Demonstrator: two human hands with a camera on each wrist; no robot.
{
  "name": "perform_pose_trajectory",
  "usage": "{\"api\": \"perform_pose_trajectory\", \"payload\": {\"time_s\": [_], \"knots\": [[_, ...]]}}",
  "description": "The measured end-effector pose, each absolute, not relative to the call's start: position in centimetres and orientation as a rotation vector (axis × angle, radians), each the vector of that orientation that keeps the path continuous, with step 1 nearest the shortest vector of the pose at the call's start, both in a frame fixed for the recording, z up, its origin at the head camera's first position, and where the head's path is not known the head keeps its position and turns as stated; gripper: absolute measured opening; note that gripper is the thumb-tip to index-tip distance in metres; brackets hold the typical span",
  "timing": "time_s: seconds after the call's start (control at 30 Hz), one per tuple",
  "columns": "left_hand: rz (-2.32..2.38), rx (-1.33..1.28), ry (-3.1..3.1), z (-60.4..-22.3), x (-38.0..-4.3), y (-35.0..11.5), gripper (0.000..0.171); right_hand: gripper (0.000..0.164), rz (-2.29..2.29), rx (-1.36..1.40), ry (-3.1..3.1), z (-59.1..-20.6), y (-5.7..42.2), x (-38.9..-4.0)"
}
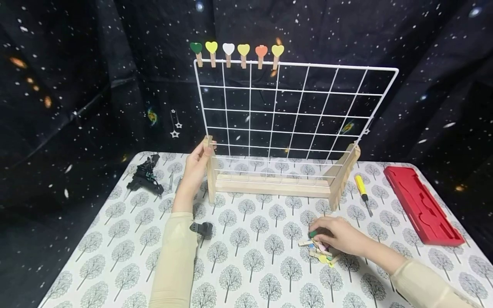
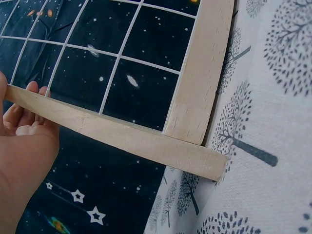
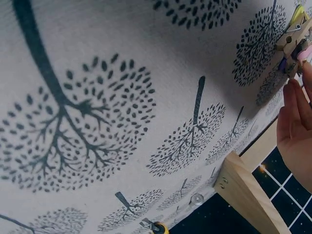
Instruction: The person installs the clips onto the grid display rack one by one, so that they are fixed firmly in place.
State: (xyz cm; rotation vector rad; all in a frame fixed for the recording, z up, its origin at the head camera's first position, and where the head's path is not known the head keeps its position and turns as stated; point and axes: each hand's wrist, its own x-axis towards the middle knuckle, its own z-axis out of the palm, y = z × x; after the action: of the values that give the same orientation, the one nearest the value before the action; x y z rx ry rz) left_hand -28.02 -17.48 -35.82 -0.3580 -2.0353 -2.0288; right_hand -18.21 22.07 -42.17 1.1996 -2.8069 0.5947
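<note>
My left hand [image 1: 196, 167] grips the top of the left wooden upright [image 1: 211, 179] of a white wire grid rack [image 1: 296, 112]. In the left wrist view its fingers wrap that wooden strip [image 2: 112, 129] beside the grid. Over at the front right, my right hand [image 1: 340, 235] reaches into a small pile of heart clothespins [image 1: 323, 256], its thumb and fingertips around a green heart clothespin [image 1: 312, 234]. The right wrist view catches the right hand [image 3: 297, 117] only at its edge, fingertips at the pile. Several heart clothespins, among them a white one [image 1: 228, 49], stand clipped along the grid's top left wire.
A yellow-handled screwdriver [image 1: 361, 186] lies right of the rack, with a red molded tray [image 1: 420, 205] beyond it. Black tools [image 1: 145, 177] lie at the table's left edge. A dark starry cloth [image 1: 96, 85] hangs behind the tree-patterned tablecloth [image 1: 239, 282].
</note>
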Motion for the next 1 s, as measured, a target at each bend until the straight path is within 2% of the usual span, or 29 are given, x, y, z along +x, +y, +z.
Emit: {"api": "perform_pose_trajectory", "payload": {"time_s": [0.27, 0.53, 0.63, 0.73, 0.87, 1.0], "knots": [[-2.029, -0.358, -2.029, -35.9, -28.1, -17.5, 0.046, 0.014, 0.895, 1.038, -2.870, -41.7, 21.8, -18.3], [-2.047, -0.376, -2.018, -35.8, -28.1, -17.4, 0.045, 0.021, 0.958, 0.866, -2.718, -39.0, 20.0, -19.6], [-2.046, -0.375, -2.022, -35.8, -28.0, -17.4, 0.044, 0.030, 0.959, 0.821, -2.678, -36.5, 19.2, -20.3], [-2.043, -0.363, -2.021, -35.8, -28.0, -17.4, 0.043, 0.032, 0.970, 0.792, -2.609, -33.3, 18.4, -21.3], [-2.043, -0.367, -2.014, -35.8, -28.0, -17.5, 0.044, 0.025, 1.013, 0.777, -2.474, -28.6, 17.0, -22.5], [-2.047, -0.378, -2.015, -35.9, -28.2, -17.4, 0.044, 0.022, 1.079, 0.793, -2.384, -23.7, 15.0, -22.1]]}}
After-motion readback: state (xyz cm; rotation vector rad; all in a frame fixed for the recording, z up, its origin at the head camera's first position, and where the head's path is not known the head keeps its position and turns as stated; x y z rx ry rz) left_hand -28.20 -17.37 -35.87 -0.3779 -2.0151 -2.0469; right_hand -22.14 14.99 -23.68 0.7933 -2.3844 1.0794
